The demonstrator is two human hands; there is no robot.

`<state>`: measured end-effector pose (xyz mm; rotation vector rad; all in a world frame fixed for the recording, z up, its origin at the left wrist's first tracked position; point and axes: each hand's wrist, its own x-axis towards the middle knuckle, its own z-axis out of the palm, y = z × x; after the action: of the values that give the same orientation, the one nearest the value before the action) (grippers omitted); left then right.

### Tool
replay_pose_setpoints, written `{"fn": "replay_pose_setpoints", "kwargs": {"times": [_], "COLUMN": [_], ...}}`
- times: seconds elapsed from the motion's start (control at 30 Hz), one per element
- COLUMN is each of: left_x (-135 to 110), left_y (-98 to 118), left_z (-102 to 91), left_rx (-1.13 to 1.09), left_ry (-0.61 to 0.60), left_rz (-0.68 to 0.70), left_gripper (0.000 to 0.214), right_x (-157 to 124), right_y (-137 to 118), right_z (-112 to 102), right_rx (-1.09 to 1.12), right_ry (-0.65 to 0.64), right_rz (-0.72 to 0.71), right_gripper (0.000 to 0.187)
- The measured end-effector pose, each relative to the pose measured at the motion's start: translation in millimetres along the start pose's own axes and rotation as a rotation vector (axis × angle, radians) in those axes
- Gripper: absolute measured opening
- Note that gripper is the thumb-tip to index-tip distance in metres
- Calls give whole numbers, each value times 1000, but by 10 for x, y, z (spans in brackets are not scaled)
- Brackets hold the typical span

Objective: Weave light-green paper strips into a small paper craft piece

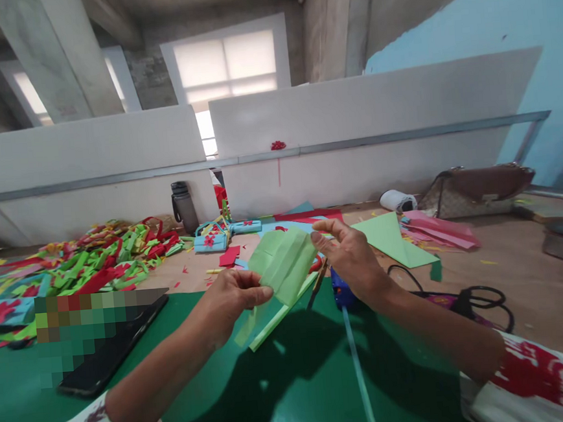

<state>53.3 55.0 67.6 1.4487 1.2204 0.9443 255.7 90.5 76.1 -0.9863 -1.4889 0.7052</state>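
Observation:
Between my hands, raised over the green mat (203, 399), is a creased piece of light green paper (285, 259). My left hand (235, 302) pinches its lower left corner between thumb and fingers. At its upper right edge, my right hand (351, 257) grips it the same way. A narrow light green strip (275, 325) slants below the paper; I cannot tell whether it is joined to it. Under my right hand sits a blue glue gun (342, 289), partly hidden, with a clear glue stick (358, 367) reaching toward me. Scissors (317, 283) lie partly covered behind the paper.
A black phone (117, 347) lies at left, partly blurred out. Behind it are a heap of paper scraps (133, 245), a small blue paper bag (210, 239) and a dark bottle (183, 206). Green paper (393, 238), pink paper (441, 229), a black cable (483, 298) and a handbag (479, 192) are at right.

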Motion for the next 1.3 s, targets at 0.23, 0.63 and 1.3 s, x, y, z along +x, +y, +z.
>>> {"fn": "replay_pose_setpoints", "kwargs": {"times": [0.23,0.63,1.3], "left_x": [-51,1,104], "left_y": [-6,-35,20], "left_z": [72,92,-150], "left_rx": [-292,-596,-763], "left_ry": [39,115,290], "left_rz": [-40,-59,-10], "left_gripper": [35,28,16], "right_x": [-267,-315,9], "right_y": [-81,-72,52], "right_z": [83,119,-389], "right_rx": [-531,-378,-1067], "right_ry": [-8,-201,-277], "right_rz": [-736,-392,-112], "right_gripper": [5,17,16]}}
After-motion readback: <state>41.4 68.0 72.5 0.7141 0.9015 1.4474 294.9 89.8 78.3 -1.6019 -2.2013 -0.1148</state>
